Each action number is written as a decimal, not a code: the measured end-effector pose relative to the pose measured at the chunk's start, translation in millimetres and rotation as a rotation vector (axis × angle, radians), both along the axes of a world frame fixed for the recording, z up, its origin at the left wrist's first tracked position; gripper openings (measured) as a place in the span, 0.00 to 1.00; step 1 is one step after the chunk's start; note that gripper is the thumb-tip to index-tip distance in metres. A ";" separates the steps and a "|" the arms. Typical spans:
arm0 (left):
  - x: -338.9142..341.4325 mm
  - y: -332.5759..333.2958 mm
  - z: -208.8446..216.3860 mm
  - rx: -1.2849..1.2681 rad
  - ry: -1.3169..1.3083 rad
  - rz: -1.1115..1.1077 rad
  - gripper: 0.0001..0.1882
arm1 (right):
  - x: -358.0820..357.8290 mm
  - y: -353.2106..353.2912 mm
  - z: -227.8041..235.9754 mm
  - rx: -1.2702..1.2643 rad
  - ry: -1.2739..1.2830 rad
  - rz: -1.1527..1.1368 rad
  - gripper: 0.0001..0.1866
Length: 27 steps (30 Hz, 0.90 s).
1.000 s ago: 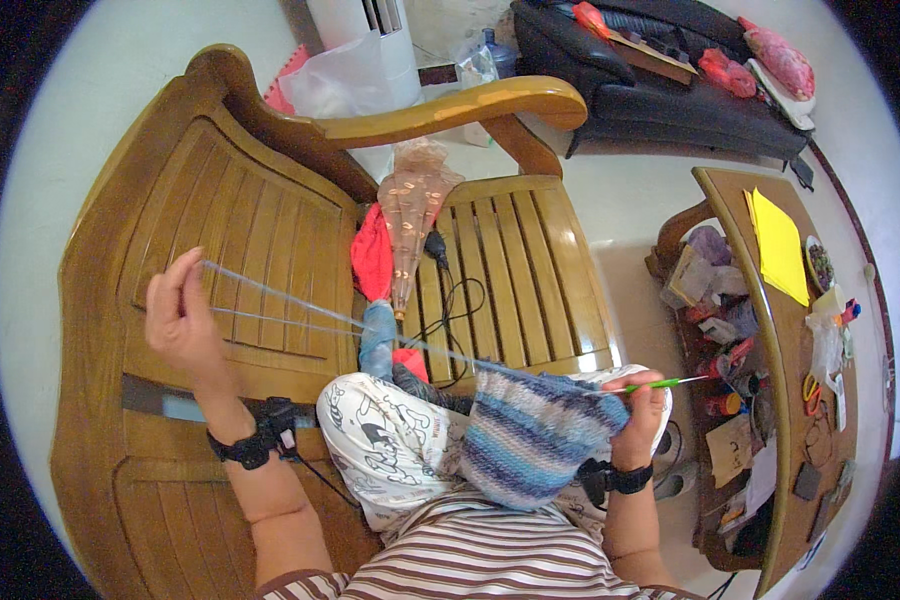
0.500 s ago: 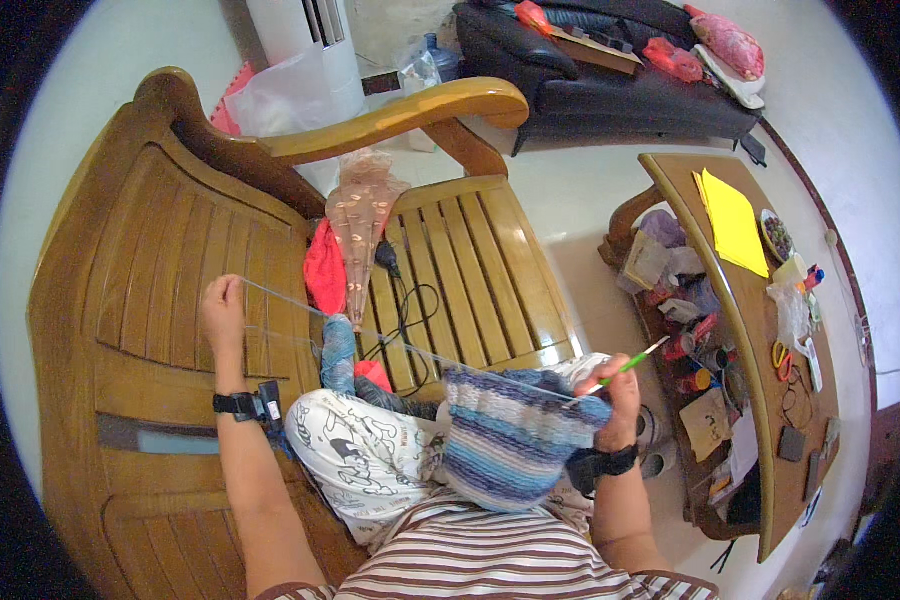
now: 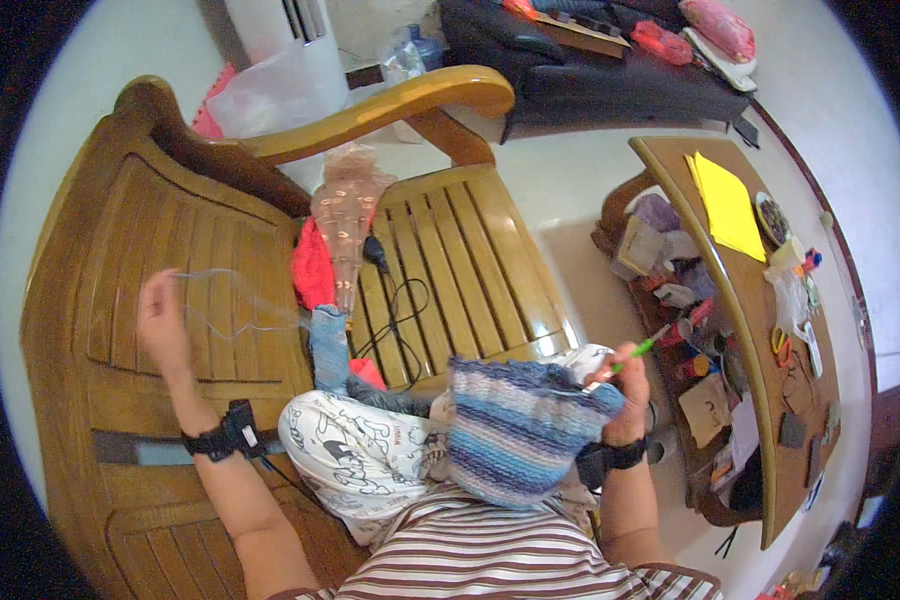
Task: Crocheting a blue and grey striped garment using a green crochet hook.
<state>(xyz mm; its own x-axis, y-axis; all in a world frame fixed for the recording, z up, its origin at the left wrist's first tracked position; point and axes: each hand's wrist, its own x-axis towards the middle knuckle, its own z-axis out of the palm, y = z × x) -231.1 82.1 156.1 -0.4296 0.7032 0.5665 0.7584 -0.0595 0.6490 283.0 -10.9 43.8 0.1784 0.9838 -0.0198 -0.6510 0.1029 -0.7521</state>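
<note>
A striped knitted piece (image 3: 515, 435) in blue, white and purple yarn rests on my lap. My right hand (image 3: 627, 400) grips a green-handled crochet hook (image 3: 642, 352), whose tip points up and away to the right; the piece's right edge lies against that hand. Out to the left, over the bench back, my left hand (image 3: 162, 315) is raised with its fingers pinched on a thin strand of yarn (image 3: 210, 272). The strand hangs in a slack loop towards a blue yarn ball (image 3: 329, 348) on the bench beside my knee.
A brown patterned bag (image 3: 348, 215), a red cloth (image 3: 313, 268) and a black cable (image 3: 407, 310) lie on the wooden bench (image 3: 470, 240). At the right, a table (image 3: 670, 165) carries yellow sheets (image 3: 725, 205) and orange scissors (image 3: 780, 345). A black sofa (image 3: 570, 90) stands beyond.
My left hand has moved further left, and the yarn has gone from a taut line to a slack loop. The hook has tilted a little in my right hand. The view has shifted slightly.
</note>
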 end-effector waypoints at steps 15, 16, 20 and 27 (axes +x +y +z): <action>240.1 -72.9 -69.3 -0.473 -1.156 -1.286 0.44 | -74.0 28.2 25.2 -0.068 -0.041 0.401 0.10; 245.9 -72.6 -73.5 -0.429 -1.186 -1.346 0.45 | -74.0 28.5 19.7 -0.055 -0.105 0.418 0.09; 247.6 -61.8 -90.0 -0.275 -0.908 -1.279 0.36 | -78.3 28.7 24.8 -0.038 -0.138 0.470 0.09; 235.0 -68.3 -91.8 -0.283 -1.401 -1.460 0.16 | -84.1 32.9 20.5 -0.048 -0.078 0.523 0.09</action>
<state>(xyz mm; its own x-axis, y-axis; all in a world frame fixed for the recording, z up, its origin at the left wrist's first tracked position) 3.9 13.8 64.3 0.4638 0.8490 0.2530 -0.6727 0.1517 0.7242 199.0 22.0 64.4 -0.3328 0.9402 -0.0729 -0.5481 -0.2558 -0.7963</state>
